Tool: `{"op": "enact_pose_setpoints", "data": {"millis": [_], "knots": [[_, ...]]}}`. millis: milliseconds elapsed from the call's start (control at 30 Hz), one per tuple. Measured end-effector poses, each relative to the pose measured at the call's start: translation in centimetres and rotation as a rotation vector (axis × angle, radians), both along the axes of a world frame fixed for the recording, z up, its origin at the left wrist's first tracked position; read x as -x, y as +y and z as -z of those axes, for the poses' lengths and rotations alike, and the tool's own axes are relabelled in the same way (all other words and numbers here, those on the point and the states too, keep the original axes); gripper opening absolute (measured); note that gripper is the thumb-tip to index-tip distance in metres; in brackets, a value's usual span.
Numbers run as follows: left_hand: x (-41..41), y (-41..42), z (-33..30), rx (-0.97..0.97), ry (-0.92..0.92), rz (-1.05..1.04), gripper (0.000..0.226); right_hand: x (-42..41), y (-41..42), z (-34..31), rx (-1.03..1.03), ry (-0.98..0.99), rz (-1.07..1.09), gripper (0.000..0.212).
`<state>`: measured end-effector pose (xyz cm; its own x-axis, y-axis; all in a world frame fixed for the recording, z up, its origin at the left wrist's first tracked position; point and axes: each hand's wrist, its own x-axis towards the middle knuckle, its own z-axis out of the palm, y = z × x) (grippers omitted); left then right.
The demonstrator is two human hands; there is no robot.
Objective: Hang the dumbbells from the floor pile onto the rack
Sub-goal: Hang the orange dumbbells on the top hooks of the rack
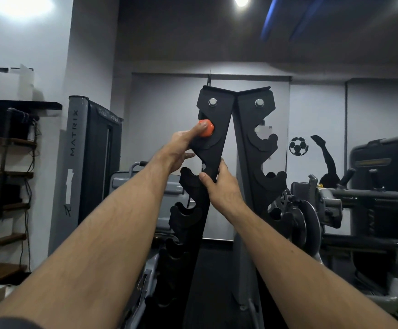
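- Rack (pixel 219 129): black, upright, with hooked cradles.
- Orange dumbbell (pixel 206 131): at the rack's top left cradle.
- Left hand (pixel 183 144): fingers curled around the dumbbell.
- Right hand (pixel 219 186): clamped on the rack's left upright, below the dumbbell.

forearms bare | dark sleeve edge (pixel 5 323) at left arm

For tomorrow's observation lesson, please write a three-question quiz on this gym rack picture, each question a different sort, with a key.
1. True or false: the orange dumbbell sits at the rack's top left cradle.
2. Which hand grips the rack's edge? A left hand B right hand C neither
3. Fill in: the grey machine at left reads ____.

Key: 1 true; 2 B; 3 MATRIX
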<state>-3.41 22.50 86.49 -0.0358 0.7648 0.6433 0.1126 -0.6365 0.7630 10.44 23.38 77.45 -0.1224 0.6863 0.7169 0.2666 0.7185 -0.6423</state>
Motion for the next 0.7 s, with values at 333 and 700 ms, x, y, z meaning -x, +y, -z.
{"op": "enact_pose_setpoints", "data": {"millis": [333, 700], "knots": [[0.34, -0.01, 0.32, -0.02, -0.02, 0.066, 0.034, 0.11, -0.13, 0.36, 0.001, -0.002, 0.005, 0.053], [-0.21, -0.44, 0.17, 0.011, -0.019, 0.044, 0.04, 0.27, 0.05, 0.25, 0.028, -0.037, 0.028, 0.063]]}}
